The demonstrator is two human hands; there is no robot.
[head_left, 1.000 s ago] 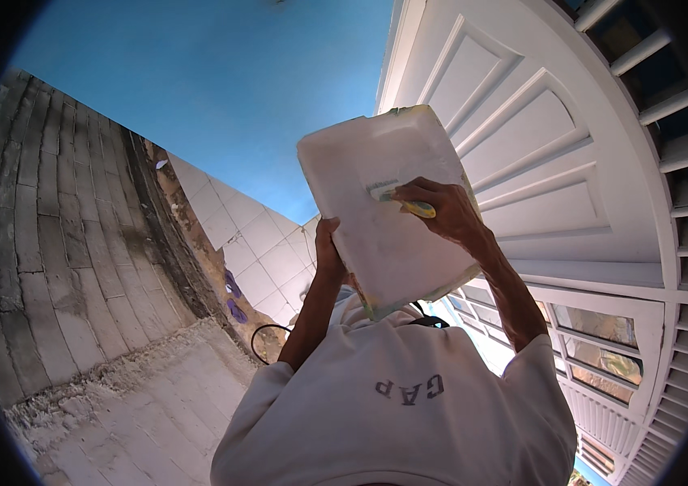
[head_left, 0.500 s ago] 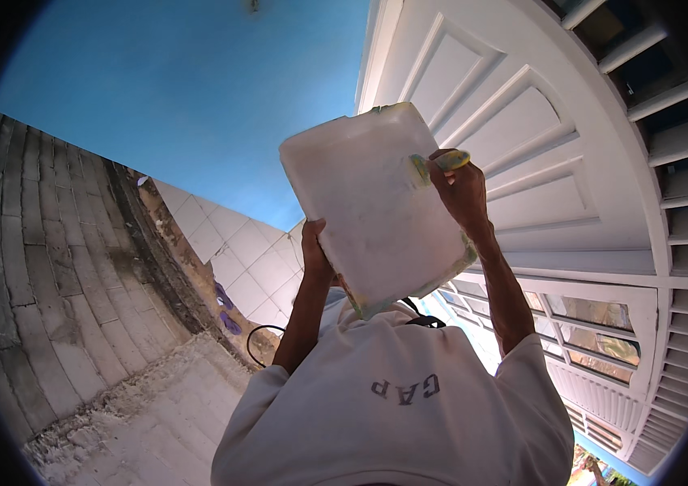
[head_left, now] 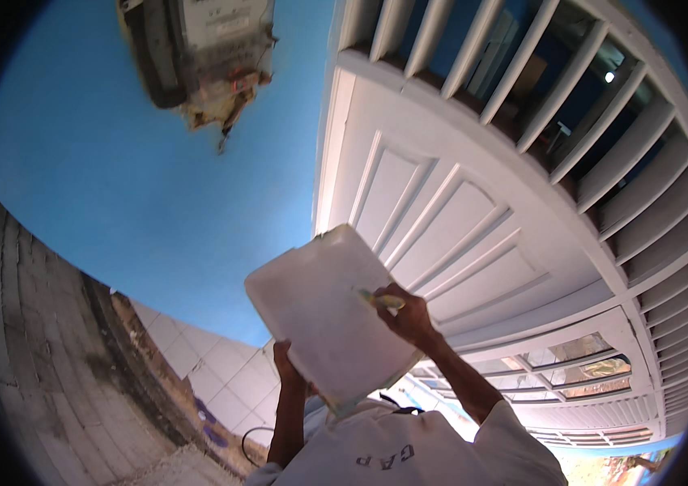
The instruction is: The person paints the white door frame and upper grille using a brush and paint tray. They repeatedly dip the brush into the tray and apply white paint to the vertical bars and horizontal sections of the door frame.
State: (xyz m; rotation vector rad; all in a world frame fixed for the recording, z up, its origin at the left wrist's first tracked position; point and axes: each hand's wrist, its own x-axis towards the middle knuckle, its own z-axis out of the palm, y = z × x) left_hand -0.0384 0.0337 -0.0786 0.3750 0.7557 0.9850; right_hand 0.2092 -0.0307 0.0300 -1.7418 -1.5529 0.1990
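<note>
My left hand [head_left: 288, 366] grips a white rectangular tray [head_left: 311, 312] by its left edge, its thumb on the near face. Yellow-green smears mark the tray's lower rim, and a small notch shows in its top edge. The fingers of my right hand [head_left: 410, 319] close round a paintbrush [head_left: 392, 302] with a paint-stained yellow-green handle. Its bristle end is at the tray's pale surface, right of the middle; I cannot tell how firmly it touches. Both hands hold these things up in front of my white shirt.
A blue wall [head_left: 141, 202] carries an electricity meter [head_left: 218, 40] with broken, rough edges below it. On the right are a white panelled door [head_left: 441, 219] and slatted openings [head_left: 522, 89]. Grey blocks [head_left: 28, 340] and white tiles [head_left: 222, 377] lie to the left.
The view has tilted, bringing the meter and more slats in, while tray and hands sit lower in the picture. The brush has turned, its bristles now showing narrower, still on the tray's right side.
</note>
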